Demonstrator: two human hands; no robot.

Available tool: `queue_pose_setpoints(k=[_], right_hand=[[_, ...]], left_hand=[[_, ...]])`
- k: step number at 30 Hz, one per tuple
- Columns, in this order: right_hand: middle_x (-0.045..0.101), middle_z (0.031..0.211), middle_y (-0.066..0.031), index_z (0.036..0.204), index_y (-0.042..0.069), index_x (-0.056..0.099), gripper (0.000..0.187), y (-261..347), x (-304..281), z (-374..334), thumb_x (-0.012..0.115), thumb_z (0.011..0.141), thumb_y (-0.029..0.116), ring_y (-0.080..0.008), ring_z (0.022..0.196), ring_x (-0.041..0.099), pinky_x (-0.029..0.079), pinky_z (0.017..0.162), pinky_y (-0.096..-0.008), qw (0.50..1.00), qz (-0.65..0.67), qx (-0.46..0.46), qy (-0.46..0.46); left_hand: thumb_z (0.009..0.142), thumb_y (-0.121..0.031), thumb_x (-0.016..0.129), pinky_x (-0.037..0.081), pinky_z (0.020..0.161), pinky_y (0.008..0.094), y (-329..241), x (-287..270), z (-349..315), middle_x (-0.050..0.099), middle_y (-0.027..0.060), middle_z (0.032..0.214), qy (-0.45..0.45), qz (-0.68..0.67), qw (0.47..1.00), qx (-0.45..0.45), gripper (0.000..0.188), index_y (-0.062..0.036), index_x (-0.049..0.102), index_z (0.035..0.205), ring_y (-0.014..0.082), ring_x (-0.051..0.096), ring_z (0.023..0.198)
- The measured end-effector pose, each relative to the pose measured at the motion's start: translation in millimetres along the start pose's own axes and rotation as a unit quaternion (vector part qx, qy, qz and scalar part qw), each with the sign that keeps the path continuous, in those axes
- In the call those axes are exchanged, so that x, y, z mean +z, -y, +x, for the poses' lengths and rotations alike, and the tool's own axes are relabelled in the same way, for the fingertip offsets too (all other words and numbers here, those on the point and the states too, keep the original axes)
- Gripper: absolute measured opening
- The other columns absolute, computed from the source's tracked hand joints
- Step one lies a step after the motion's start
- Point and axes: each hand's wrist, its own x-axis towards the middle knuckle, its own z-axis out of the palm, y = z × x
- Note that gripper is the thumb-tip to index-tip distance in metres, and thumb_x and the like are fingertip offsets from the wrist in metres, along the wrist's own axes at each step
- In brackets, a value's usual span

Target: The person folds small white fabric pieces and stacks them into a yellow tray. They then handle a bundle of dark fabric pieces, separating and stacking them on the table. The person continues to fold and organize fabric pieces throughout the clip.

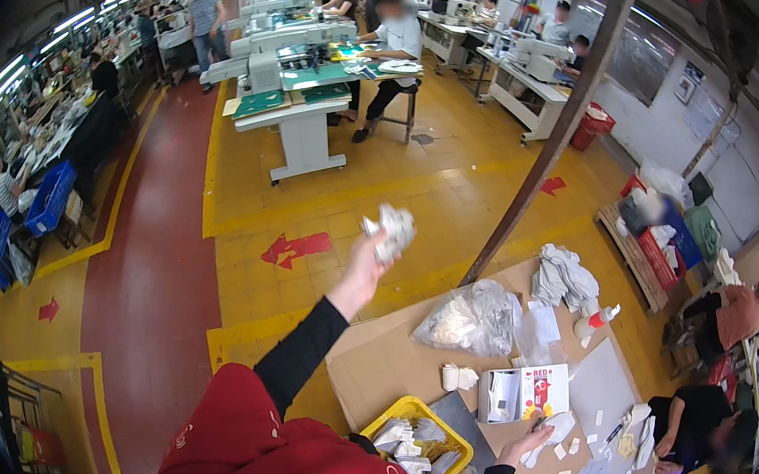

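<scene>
My left hand (361, 275) is raised out over the floor beyond the table, its fingers closed on a bundle of white fabric pieces (393, 232), slightly blurred. Low on the right, my right hand (521, 444) is over the table by an open white carton (523, 394) with red and yellow print. Its fingers are closed on a slim dark tool (540, 421) whose kind I cannot make out. White fabric pieces (559, 428) lie just beside those fingers. Nearer my body stands a yellow basket (468, 448) filled with small white bundles.
On the brown-covered table (371, 361) lie a clear plastic bag (470, 321) of cream pieces, a grey-white cloth heap (563, 277) and a red-tipped bottle (596, 321). A slanting metal post (566, 138) rises behind it. A person in black (696, 425) leans in at right. Machines (303, 137) stand ahead.
</scene>
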Motion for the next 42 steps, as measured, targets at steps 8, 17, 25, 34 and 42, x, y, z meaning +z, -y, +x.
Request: queue_pose_setpoints(k=[8,17,25,34,42], right_hand=[[0.028,0.153,-0.0097,0.147,0.018,0.03,0.064,-20,-22,17,0.045,0.095,0.051,-0.022,0.141,0.024,0.013,0.115,-0.0359,0.961,0.162,0.188,0.124],[0.053,0.12,-0.0014,0.136,0.015,0.042,0.05,-26,-10,-3,0.061,0.091,0.02,-0.0125,0.109,0.048,0.036,0.09,-0.0277,0.994,0.011,0.044,0.098],[0.054,0.12,-0.0091,0.113,0.008,0.06,0.037,4,-15,-44,0.059,0.077,-0.002,-0.0244,0.113,0.05,0.039,0.098,-0.035,0.918,-0.304,-0.149,0.206],[0.049,0.129,-0.0208,0.114,0.001,0.061,0.032,-25,-32,-72,0.06,0.082,0.006,-0.0358,0.124,0.044,0.034,0.106,-0.0404,0.823,-0.426,-0.203,0.317],[0.051,0.121,-0.0144,0.108,0.001,0.063,0.023,15,-14,-93,0.062,0.084,0.002,-0.0235,0.113,0.052,0.048,0.087,-0.03,0.848,-0.331,-0.186,0.37]], left_hand=[[0.094,-0.016,0.054,0.052,0.078,0.0303,124,-38,-91,0.062,0.011,0.114,0.01,-0.037,0.962,-0.271,0.033,-0.0036,0.049,0.125,0.0221,0.063,0.095],[0.092,-0.01,0.055,0.051,0.08,0.0311,142,-72,-120,0.059,0.0109,0.119,0.096,0.059,0.926,-0.361,0.038,-0.0032,0.045,0.128,0.0218,0.061,0.1],[0.093,-0.006,0.05,0.046,0.09,0.0323,108,-40,-99,0.056,0.0084,0.125,0.174,0.079,0.95,-0.246,0.04,-0.0041,0.044,0.133,0.0181,0.056,0.109],[0.094,-0.006,0.053,0.045,0.095,0.0333,22,29,-73,0.054,0.0079,0.127,0.142,-0.01,0.989,0.049,0.035,-0.0033,0.047,0.128,0.0178,0.053,0.115],[0.092,-0.01,0.053,0.044,0.089,0.0308,-82,72,-20,0.06,0.0053,0.112,0.058,-0.069,0.951,0.295,0.024,-0.0038,0.054,0.115,0.0143,0.058,0.102]])
